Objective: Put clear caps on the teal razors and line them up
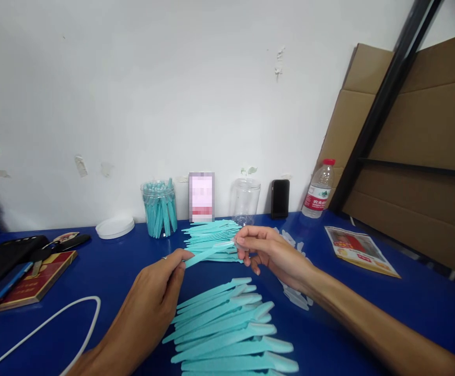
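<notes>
Both hands hold one thin teal plastic stick (207, 253) above the blue table (387, 308). My left hand (159, 284) pinches its near end. My right hand (268, 253) pinches its far end, where a clear cap seems to sit. Below my hands lies a row of several teal sticks with caps (231, 329). A second pile of teal sticks (211, 235) lies further back. Small clear caps (295, 300) are scattered under and beside my right wrist.
At the back stand a clear jar of teal sticks (160, 209), its white lid (114, 227), an empty clear jar (245, 201), a black phone (280, 198) and a water bottle (319, 189). Left: a book (35, 282), dark cases, a white cable (55, 318). Right: a leaflet (358, 249), cardboard (427, 136).
</notes>
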The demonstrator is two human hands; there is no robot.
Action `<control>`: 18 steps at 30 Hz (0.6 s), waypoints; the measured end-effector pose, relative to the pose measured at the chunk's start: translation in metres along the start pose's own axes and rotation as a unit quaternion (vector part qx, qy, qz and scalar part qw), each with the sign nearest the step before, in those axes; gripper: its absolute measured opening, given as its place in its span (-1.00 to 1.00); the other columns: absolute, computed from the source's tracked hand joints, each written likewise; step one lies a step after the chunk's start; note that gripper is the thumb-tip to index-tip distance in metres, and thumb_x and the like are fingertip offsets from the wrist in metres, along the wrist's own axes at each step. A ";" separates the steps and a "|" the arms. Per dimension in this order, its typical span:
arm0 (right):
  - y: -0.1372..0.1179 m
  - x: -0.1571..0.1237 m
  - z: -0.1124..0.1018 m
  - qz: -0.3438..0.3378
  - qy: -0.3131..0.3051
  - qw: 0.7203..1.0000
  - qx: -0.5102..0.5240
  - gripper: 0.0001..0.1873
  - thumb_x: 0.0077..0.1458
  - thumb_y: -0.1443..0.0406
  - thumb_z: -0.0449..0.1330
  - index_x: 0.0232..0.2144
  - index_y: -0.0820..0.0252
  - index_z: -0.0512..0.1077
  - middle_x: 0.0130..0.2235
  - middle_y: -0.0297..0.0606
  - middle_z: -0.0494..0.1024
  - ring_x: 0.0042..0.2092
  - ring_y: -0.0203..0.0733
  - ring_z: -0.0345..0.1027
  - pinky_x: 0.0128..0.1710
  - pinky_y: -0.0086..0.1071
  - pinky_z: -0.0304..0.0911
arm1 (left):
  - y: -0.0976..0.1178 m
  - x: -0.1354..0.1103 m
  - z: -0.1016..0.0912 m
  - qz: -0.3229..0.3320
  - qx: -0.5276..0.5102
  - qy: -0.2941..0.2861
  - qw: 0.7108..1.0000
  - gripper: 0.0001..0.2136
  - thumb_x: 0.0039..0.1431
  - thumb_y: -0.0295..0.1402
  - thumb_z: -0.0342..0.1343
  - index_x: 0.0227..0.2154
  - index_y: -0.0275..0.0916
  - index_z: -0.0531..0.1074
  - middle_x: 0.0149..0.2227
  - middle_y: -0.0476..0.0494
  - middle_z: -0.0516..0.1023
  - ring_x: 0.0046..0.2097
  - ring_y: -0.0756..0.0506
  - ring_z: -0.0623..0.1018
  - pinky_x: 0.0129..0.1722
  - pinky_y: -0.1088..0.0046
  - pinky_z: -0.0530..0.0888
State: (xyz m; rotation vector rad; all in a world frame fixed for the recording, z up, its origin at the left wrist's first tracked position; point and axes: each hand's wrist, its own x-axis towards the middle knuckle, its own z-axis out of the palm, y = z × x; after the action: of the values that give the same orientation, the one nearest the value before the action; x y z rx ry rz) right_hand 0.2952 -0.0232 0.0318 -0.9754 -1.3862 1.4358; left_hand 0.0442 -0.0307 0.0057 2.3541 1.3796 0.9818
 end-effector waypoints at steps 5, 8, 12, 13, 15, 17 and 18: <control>0.001 -0.001 0.002 0.008 -0.007 1.000 0.002 -0.81 0.03 0.19 0.30 -0.39 0.20 0.46 -0.45 -0.33 0.47 -0.47 -0.36 0.30 -0.61 -0.54 0.15 | 0.000 -0.002 0.000 0.027 0.030 0.003 0.999 -0.69 0.36 -0.21 -0.20 -0.04 -0.14 0.38 -0.52 0.06 0.44 -0.52 -0.05 0.42 -0.49 0.50 0.31; 0.002 -0.002 0.007 0.008 -0.012 1.000 -0.003 -0.77 -0.02 0.18 0.34 -0.41 0.22 0.47 -0.47 -0.33 0.47 -0.49 -0.36 0.29 -0.62 -0.54 0.16 | 0.003 -0.006 0.000 0.058 0.041 0.005 0.997 -0.71 0.36 -0.25 -0.19 -0.06 -0.13 0.40 -0.48 0.03 0.50 -0.47 -0.06 0.49 -0.45 0.49 0.34; 0.005 -0.004 0.017 -0.002 -0.023 0.999 -0.028 -0.72 -0.06 0.14 0.37 -0.47 0.23 0.45 -0.51 -0.31 0.48 -0.53 -0.33 0.32 -0.62 -0.48 0.25 | 0.006 -0.011 0.002 0.081 0.034 -0.018 0.996 -0.72 0.36 -0.29 -0.19 -0.06 -0.12 0.40 -0.41 -0.01 0.56 -0.41 -0.09 0.54 -0.41 0.47 0.36; 0.006 -0.005 0.018 -0.008 -0.023 0.999 -0.033 -0.72 -0.06 0.14 0.37 -0.48 0.22 0.45 -0.52 -0.31 0.48 -0.54 -0.33 0.32 -0.62 -0.46 0.27 | 0.007 -0.011 0.003 0.078 0.030 -0.022 0.996 -0.72 0.36 -0.29 -0.19 -0.06 -0.12 0.40 -0.40 -0.02 0.56 -0.41 -0.09 0.54 -0.41 0.46 0.36; 0.007 -0.006 0.020 -0.016 -0.018 0.999 -0.033 -0.73 -0.07 0.14 0.38 -0.48 0.21 0.45 -0.53 -0.32 0.47 -0.55 -0.33 0.31 -0.61 -0.45 0.29 | 0.008 -0.013 0.005 0.071 0.018 -0.024 0.997 -0.72 0.36 -0.30 -0.19 -0.05 -0.12 0.39 -0.39 -0.02 0.56 -0.42 -0.09 0.53 -0.42 0.46 0.36; 0.008 -0.007 0.021 -0.019 -0.010 1.000 -0.023 -0.74 -0.08 0.16 0.39 -0.49 0.20 0.45 -0.53 -0.32 0.47 -0.55 -0.33 0.31 -0.62 -0.46 0.29 | 0.009 -0.014 0.006 0.069 0.006 -0.020 0.997 -0.73 0.36 -0.31 -0.19 -0.05 -0.12 0.38 -0.41 -0.01 0.55 -0.43 -0.08 0.52 -0.42 0.47 0.37; 0.008 -0.007 0.021 -0.019 -0.007 1.000 -0.019 -0.74 -0.08 0.16 0.39 -0.49 0.20 0.46 -0.53 -0.32 0.46 -0.55 -0.34 0.30 -0.62 -0.46 0.28 | 0.010 -0.015 0.007 0.072 0.001 -0.015 0.997 -0.73 0.36 -0.31 -0.19 -0.05 -0.12 0.38 -0.41 -0.01 0.54 -0.44 -0.07 0.51 -0.42 0.47 0.37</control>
State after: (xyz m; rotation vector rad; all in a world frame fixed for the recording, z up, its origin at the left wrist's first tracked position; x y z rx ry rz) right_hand 0.2766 -0.0363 0.0252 -0.9602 -1.4386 1.3958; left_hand 0.0503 -0.0479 -0.0007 2.4881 1.2155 0.9765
